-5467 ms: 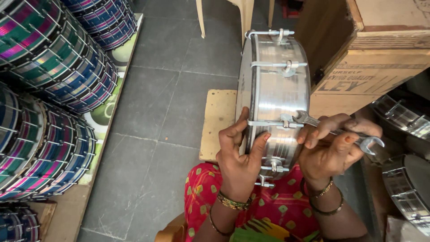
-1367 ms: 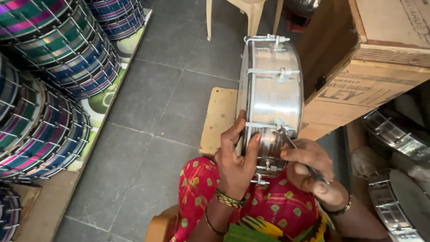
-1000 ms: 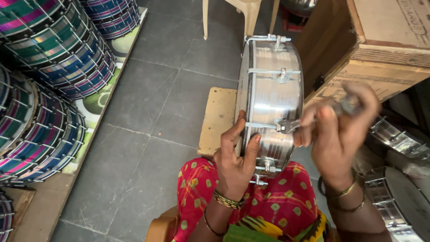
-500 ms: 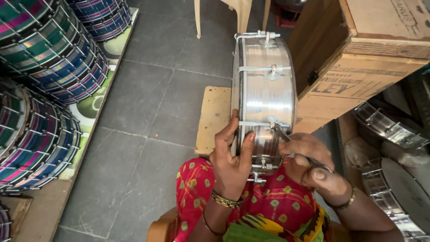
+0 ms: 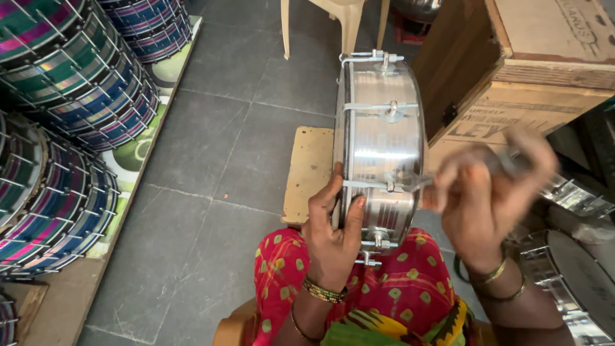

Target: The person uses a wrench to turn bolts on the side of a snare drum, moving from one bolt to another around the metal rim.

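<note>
1. Head view, hard to make out: the right hand (image 5: 490,198) is blurred. Its fingers are curled around a metal tool (image 5: 512,160) whose shape is smeared, so its kind cannot be told; a thin metal part reaches from the hand to a lug on the drum's side.
2. The steel drum (image 5: 381,141) stands on edge on the person's lap, its shiny shell facing up, its far rim above a small wooden board (image 5: 311,170) on the floor.
3. The left hand (image 5: 333,234) grips the drum's near left rim, thumb and fingers spread over the shell and closed on it. Its palm hides part of the rim.
4. The person's lap, in red patterned cloth (image 5: 410,288), is cut off by the bottom edge.
5. Around: stacks of coloured drums (image 5: 70,83) lie on the left, some cut by the frame. Cardboard boxes (image 5: 544,70) stand just right of the steel drum. More steel drums (image 5: 576,275) sit at the lower right, partly hidden behind the right arm. The legs of a plastic chair (image 5: 333,19) show at the top.
</note>
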